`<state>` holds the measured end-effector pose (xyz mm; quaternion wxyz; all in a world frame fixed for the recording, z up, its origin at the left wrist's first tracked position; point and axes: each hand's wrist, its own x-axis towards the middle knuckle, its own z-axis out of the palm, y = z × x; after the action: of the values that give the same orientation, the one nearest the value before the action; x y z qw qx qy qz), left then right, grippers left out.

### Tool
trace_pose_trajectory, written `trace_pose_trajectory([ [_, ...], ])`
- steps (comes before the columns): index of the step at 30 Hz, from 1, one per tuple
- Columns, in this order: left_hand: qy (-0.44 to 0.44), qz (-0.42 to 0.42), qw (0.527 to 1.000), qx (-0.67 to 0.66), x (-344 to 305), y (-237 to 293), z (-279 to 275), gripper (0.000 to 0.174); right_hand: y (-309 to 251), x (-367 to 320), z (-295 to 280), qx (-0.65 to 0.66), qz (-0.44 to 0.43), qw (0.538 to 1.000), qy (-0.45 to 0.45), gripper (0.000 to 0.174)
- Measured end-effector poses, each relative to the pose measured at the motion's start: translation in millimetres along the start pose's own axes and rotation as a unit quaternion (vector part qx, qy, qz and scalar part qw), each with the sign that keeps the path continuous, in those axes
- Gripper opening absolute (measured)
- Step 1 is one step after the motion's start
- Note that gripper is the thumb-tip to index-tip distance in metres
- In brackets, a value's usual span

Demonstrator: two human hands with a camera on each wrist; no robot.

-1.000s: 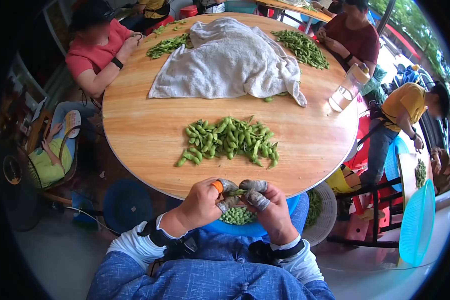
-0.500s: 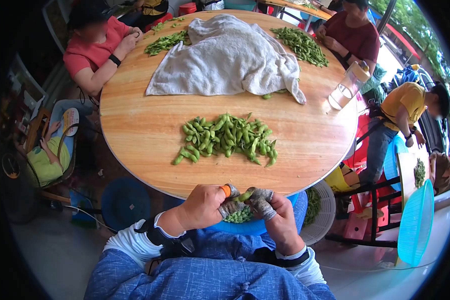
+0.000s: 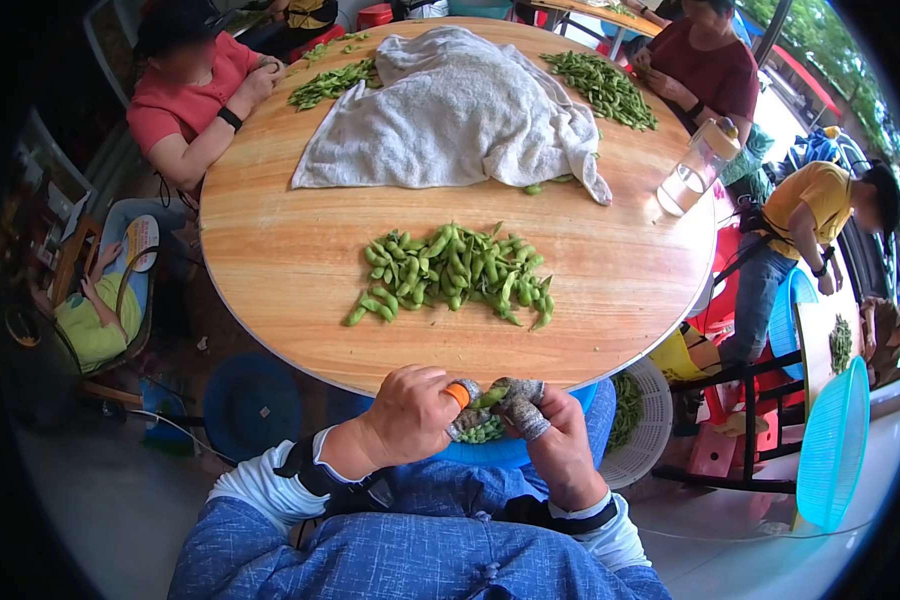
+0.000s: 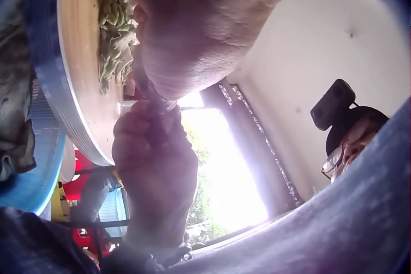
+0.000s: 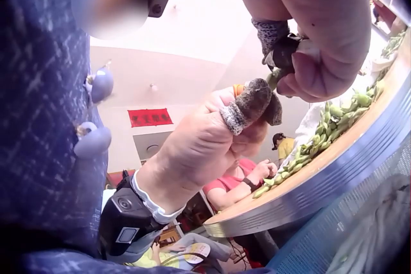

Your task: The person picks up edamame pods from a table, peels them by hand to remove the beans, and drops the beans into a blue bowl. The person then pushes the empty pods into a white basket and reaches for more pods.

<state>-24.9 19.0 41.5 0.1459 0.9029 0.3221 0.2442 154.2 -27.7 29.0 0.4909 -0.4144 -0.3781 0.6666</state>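
Note:
Over the table's front edge, my left hand (image 3: pixel 405 415) and right hand (image 3: pixel 562 455) meet, pinching one green soybean pod (image 3: pixel 491 397) between their fingertips. Grey sleeves cover the thumb and a fingertip on each hand, and an orange band circles a left finger. In the right wrist view, the pod (image 5: pixel 274 80) shows as a small green strip between the left thumb and right fingers. Below the hands, shelled beans (image 3: pixel 480 433) lie in a blue basin (image 3: pixel 510 455). A heap of unshelled pods (image 3: pixel 455 268) is on the round wooden table (image 3: pixel 280 290).
Behind the heap a white towel (image 3: pixel 450 120) drapes over something. A water jar (image 3: pixel 685 185) stands at the table's right. A white basket (image 3: pixel 655 425) holding pods sits low right, a blue tub (image 3: pixel 255 410) low left. Other people sit around the table.
Both hands have shifted slightly right. The pod has turned between the fingers and shows more of its length. The right fingers have changed their grip; the heap stays put.

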Motion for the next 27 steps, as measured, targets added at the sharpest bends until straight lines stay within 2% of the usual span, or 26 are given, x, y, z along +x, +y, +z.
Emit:
trace_pose_trajectory([
  [6,0.036,0.07,0.996,0.029,-5,-3,5,0.025,4,-1,1,-0.001,-0.028,1.0,0.007,0.017],
  [9,0.013,0.053,0.997,0.049,-8,-2,6,0.025,6,0,2,-0.008,-0.031,0.999,0.021,0.016],
  [12,0.043,0.066,0.994,0.07,-7,-1,9,0.027,8,1,2,-0.002,-0.022,0.999,0.033,0.016],
  [15,0.018,0.001,0.999,-0.027,-13,-7,19,0.022,14,4,-1,0.043,-0.018,0.999,0.019,0.016],
  [16,0.025,-0.031,0.991,-0.126,-12,-6,21,0.02,20,5,-5,0.068,-0.026,0.997,0.005,0.016],
  [18,0.038,-0.092,0.943,-0.318,-10,-5,27,0.018,24,6,-5,0.102,-0.049,0.993,-0.016,0.017],
  [21,0.061,-0.13,0.913,-0.381,-13,-6,30,0.018,26,7,0,0.121,-0.09,0.988,-0.038,0.017],
  [22,0.055,-0.194,0.858,-0.472,-13,-5,32,0.017,28,8,-1,0.121,-0.102,0.986,-0.048,0.017],
  [24,0.042,-0.314,0.709,-0.63,-15,-1,38,0.017,32,10,-4,0.121,-0.115,0.984,-0.064,0.017],
  [27,0.017,-0.292,0.55,-0.782,-19,-13,49,0.02,36,13,-9,0.111,-0.115,0.984,-0.075,0.018],
])
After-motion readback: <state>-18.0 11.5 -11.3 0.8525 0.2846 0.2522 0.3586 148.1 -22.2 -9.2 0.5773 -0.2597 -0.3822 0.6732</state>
